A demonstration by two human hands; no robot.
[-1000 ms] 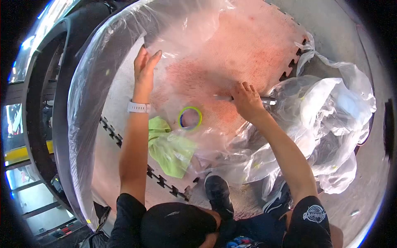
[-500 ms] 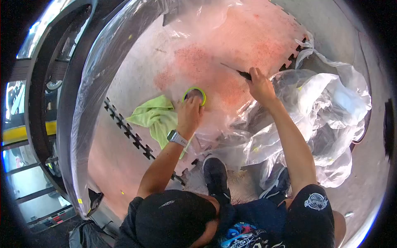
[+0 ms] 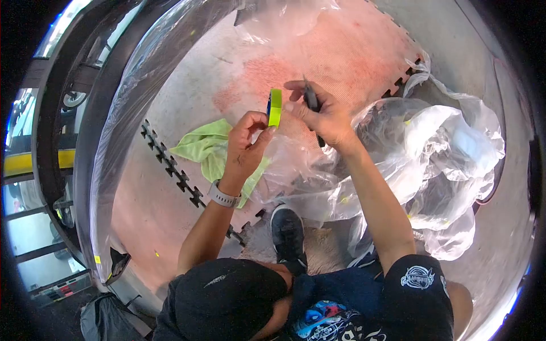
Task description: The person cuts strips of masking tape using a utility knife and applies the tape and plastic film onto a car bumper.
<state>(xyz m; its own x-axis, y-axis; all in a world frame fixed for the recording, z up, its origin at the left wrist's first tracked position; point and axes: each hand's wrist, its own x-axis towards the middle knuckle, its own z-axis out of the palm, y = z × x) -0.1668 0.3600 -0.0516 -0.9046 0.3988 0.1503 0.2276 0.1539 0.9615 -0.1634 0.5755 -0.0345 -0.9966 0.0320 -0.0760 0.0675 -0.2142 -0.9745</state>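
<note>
Clear plastic sheeting (image 3: pixel 156 65) drapes the dark bodywork at the far left. Next comes a light green cloth (image 3: pixel 202 139), crumpled on the floor mats (image 3: pixel 148 216) and partly behind the left wrist. The left hand (image 3: pixel 247 139), down at the floor half a second ago, has now lifted the yellow-green tape roll (image 3: pixel 275 108), its thumb and fingers closed on the lower edge. The roll is turned edge-on. Just right of it, the right hand (image 3: pixel 329 118), fingers partly curled, holds a black-handled tool (image 3: pixel 311 99); whether its thumb touches the roll, I cannot tell. Roll and tool now seem within easy working reach. Farther right lies bunched plastic (image 3: pixel 443 136).
</note>
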